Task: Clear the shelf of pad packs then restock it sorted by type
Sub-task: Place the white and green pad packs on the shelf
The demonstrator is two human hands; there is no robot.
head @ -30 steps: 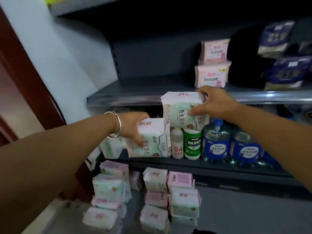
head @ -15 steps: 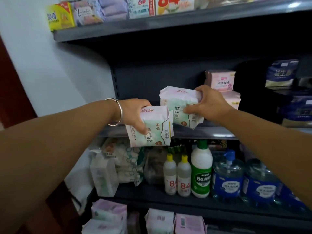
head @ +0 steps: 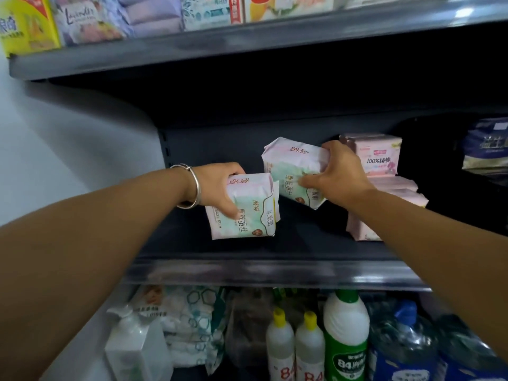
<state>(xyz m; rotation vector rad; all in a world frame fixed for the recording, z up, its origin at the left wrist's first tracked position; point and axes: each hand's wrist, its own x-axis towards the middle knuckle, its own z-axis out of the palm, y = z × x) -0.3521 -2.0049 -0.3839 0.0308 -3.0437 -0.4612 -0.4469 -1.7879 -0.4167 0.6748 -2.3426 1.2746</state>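
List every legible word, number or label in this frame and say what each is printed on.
"100%纯棉": pink pack on the middle shelf.
"Lavender": purple pack on the top shelf.
"84": yellow-capped bottles and green bottle below.
Print on the green-and-pink packs in the left hand and right hand: blurred, not reliably readable.

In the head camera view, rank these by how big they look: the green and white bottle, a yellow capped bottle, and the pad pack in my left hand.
1. Green and white bottle, cut off by the frame.
2. Pad pack in the left hand, though nearer the camera.
3. Yellow-capped bottle.
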